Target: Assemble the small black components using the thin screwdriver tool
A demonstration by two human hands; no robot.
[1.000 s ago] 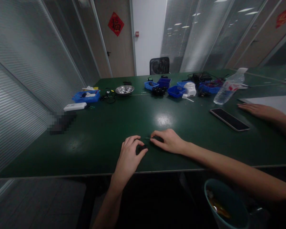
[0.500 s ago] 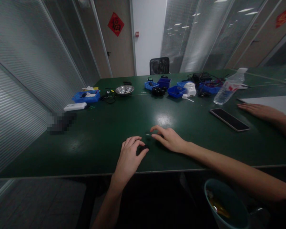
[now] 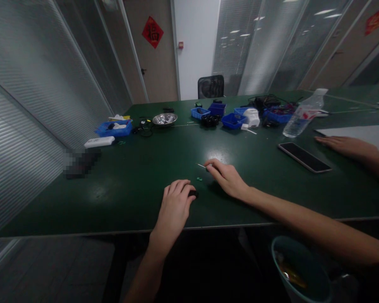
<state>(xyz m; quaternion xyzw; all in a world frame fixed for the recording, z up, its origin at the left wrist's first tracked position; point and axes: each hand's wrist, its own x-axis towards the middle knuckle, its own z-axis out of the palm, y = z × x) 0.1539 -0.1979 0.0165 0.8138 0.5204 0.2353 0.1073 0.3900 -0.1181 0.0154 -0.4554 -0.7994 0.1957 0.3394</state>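
My left hand (image 3: 174, 206) rests near the table's front edge, its fingers closed round a small black object (image 3: 193, 193). To its right, my right hand (image 3: 224, 176) pinches a thin metal-tipped tool (image 3: 201, 166) that points left, a little above the green table (image 3: 139, 185). A small green piece (image 3: 199, 179) lies on the table between the two hands, touched by neither. The tool's handle is mostly hidden by my right fingers.
A phone (image 3: 304, 157) and a clear bottle (image 3: 305, 113) stand to the right, near another person's hand (image 3: 344, 147). Farther back are blue trays (image 3: 233, 122), a metal bowl (image 3: 164, 120) and a white box (image 3: 99, 142). A bin (image 3: 316, 269) is below the edge.
My right hand has lifted slightly, and the tool now shows clearly in its fingers. The small green piece has come into view. My left fingers have closed further over the black object.
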